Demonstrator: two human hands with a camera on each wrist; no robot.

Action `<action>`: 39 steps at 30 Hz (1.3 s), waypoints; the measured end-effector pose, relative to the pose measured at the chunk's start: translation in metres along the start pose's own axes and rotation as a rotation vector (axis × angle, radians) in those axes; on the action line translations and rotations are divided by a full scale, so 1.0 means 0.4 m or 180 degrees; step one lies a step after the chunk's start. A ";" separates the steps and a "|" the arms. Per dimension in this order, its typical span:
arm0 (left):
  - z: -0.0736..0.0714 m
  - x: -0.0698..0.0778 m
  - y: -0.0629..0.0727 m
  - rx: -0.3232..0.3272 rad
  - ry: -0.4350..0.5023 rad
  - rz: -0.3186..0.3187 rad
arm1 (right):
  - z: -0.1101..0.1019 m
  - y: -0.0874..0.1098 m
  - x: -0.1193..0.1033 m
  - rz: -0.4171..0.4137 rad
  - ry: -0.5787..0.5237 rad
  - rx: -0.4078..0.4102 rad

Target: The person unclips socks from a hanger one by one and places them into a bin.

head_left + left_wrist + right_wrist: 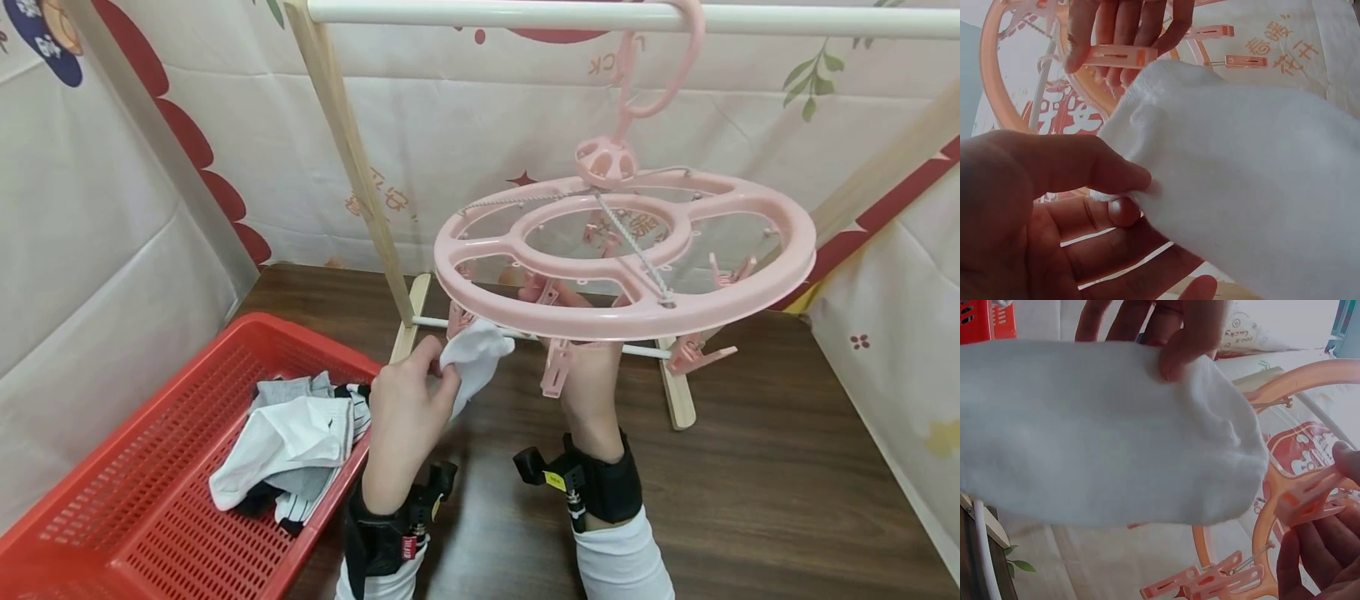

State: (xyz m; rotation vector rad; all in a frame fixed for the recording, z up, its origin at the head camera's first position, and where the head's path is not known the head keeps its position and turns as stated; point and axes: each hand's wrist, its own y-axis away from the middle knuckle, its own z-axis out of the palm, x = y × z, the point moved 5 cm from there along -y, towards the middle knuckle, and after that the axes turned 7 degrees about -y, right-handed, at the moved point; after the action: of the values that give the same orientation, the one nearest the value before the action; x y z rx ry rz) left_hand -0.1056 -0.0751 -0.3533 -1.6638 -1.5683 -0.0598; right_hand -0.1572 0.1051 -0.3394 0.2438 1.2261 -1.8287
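Observation:
A white sock [474, 357] hangs between the thumb and fingers of my left hand [408, 408], which pinches it near one end. In the left wrist view the sock [1229, 156] fills much of the picture, its end close to a pink clothespin [1121, 56]. My right hand [592, 379] is under the round pink drying hanger [525, 313], partly hidden by its rim. Seen from the right wrist, the right hand [1319, 550] grips the clothespin [1310, 497] between thumb and fingers. The sock's end is apart from the clothespin there.
A red basket [187, 375] stands on the left with several socks [292, 437] in it. The hanger hooks over a white rod [480, 12] on a wooden stand [348, 142]. More pink clothespins [693, 354] dangle around the hanger. Printed cloth [450, 125] hangs behind.

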 end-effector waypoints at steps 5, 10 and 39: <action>-0.009 -0.011 0.000 0.0073 -0.0008 0.0015 | 0.003 -0.004 0.004 0.0094 0.0155 -0.0235; -0.026 -0.028 0.000 0.0112 0.0000 -0.0030 | 0.001 -0.002 0.006 0.0076 -0.0032 -0.0391; -0.239 -0.172 0.044 0.1598 0.0353 -0.1022 | 0.020 -0.001 0.013 0.0155 0.0364 -0.0560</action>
State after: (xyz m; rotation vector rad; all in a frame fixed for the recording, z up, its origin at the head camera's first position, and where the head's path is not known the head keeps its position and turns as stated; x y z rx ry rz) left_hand -0.0593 -0.1838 -0.3376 -1.0000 -1.5915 0.0698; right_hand -0.1580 0.0959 -0.3383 0.2801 1.4395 -1.6729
